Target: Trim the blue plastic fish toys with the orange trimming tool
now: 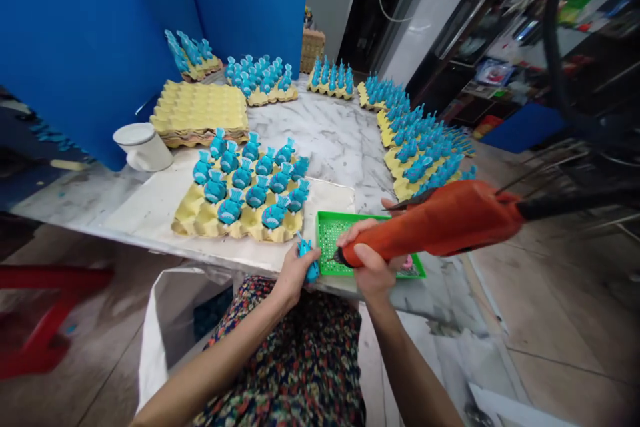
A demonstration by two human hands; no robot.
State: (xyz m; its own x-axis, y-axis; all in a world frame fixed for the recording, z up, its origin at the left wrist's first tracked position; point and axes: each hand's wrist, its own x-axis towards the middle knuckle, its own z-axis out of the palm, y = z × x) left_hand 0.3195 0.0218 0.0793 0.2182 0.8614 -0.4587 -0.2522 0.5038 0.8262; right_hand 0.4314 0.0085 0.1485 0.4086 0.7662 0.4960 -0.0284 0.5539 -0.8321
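Observation:
Between the fingers of my left hand [293, 273] is a small blue toy figure [309, 260], held at the table's front edge. My right hand [373, 267] grips a red electric screwdriver [430, 220], its black tip pointing left over a green perforated basket [330, 216]. The tip is apart from the toy. Small items lie at the basket's right end, partly hidden by my hand; one is pink [409, 261]. Left of the basket, a yellow egg tray [187, 213] carries several blue toy figures [242, 175] standing upright.
A stack of yellow egg trays [200, 107] and a white lidded mug [143, 147] stand at the left. More trays of blue figures [265, 77] line the back and the right side [420, 140]. A white bag [160, 320] hangs open below the table edge. A red stool [45, 320] is at far left.

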